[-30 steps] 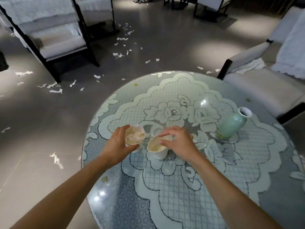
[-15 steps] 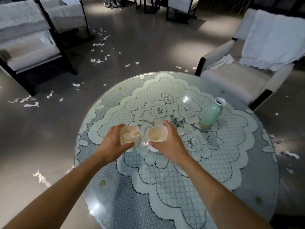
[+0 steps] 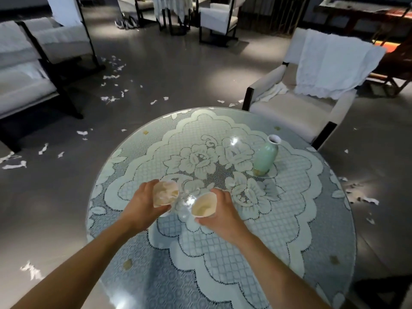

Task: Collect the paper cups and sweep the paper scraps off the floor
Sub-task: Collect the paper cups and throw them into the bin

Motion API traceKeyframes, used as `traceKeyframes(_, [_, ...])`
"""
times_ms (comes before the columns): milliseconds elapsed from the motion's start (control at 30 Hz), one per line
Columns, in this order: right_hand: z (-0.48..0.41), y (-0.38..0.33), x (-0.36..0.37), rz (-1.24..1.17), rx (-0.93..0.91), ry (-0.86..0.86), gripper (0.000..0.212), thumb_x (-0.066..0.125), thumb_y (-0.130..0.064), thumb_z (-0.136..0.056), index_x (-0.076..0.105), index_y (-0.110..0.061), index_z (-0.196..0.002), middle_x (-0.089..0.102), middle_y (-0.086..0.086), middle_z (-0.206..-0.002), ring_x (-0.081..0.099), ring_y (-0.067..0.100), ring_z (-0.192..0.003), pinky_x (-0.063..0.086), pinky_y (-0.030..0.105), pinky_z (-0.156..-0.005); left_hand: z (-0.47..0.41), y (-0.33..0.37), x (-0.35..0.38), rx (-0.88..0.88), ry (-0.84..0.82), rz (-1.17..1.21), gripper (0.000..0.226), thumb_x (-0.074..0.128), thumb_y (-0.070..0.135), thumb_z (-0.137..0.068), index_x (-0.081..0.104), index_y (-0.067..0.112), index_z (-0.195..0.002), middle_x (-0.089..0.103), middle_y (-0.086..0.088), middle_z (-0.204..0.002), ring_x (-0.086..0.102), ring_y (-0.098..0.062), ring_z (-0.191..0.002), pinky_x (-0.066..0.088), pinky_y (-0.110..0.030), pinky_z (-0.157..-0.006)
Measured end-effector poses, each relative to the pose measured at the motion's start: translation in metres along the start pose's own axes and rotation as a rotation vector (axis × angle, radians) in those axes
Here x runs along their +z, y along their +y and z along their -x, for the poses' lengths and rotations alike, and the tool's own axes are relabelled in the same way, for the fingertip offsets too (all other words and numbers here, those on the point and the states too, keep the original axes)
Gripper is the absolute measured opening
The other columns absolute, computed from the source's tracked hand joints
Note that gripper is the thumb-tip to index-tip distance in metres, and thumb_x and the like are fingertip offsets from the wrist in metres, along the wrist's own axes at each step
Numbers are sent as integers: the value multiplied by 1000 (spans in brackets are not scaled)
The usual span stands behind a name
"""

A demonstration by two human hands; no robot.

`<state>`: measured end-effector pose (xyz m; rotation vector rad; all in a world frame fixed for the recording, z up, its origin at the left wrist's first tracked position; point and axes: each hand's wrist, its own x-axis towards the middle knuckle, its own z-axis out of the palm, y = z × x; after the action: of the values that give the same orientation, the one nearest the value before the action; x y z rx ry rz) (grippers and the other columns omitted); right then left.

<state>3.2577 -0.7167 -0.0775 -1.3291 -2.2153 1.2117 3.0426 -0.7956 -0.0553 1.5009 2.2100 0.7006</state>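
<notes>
Grey polished floor point(image 3: 189, 70) surrounds a round table point(image 3: 234, 264) whose lace cloth lies under a glass top; the table's near edge runs out of view at the bottom, and its far edge curves across the middle of the view. Just beyond the table's far right edge stands a pale armchair point(image 3: 296, 108) with a white cloth draped over its back; well apart from the far left edge stand dark-framed pale seats point(image 3: 26, 90); between these the floor lies open past the table's far edge. White paper scraps point(image 3: 110, 99) litter the floor left of the table and beyond its far left edge; right-side scraps point(image 3: 361, 197) lie off the table's right edge. On the table, right of its centre, a green vase point(image 3: 265, 158) stands upright.

2 paper cups sit over the table's middle, near each other but apart. The left hand point(image 3: 142, 208) grips the left cup point(image 3: 166, 194), fingers and thumb curled round its side; this cup tilts its mouth toward the viewer and holds crumpled paper. The right hand point(image 3: 223, 216) grips the right cup point(image 3: 204, 205) from its right side, fingers wrapped round the wall; its pale inside faces up and toward the viewer. Whether either cup's base touches the table cannot be told.
</notes>
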Motion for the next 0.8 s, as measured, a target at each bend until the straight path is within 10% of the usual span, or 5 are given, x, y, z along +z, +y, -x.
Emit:
traceKeyframes(167, [-8,-6,2,-61,-33,-144,119,78,-59,-62,-1,-40,-148,16,-8,-148,24,14,-134,31,41,-107,1,-12,-2,-98,31,-29,77,75,29,-79,33,9,-141,43,-13,-135,40,-14,-104,40,-36,-95])
traceKeyframes(267, [-14,3,-17,-208,12,-20,98,49,-83,-68,7,-44,-148,15,-8,-154,22,15,-138,28,42,-105,2,-11,0,-126,46,-18,76,75,29,-79,34,9,-140,44,-12,-134,40,-13,-103,40,-34,-94])
traceKeyframes(400, [-48,45,-43,96,134,114,60,37,-44,-100,24,-13,-150,28,9,-153,26,26,-140,28,38,-111,3,-9,4,-169,105,-13,77,76,30,-78,35,9,-140,45,-12,-134,40,-13,-103,40,-35,-94])
traceKeyframes(800, [-77,48,-10,232,-194,82,19,57,-4,-91,67,-3,-108,59,4,-105,56,16,-94,40,14,-78,21,-4,15,-253,194,-20,77,75,29,-78,34,9,-141,44,-12,-137,45,-21,-113,39,-36,-98])
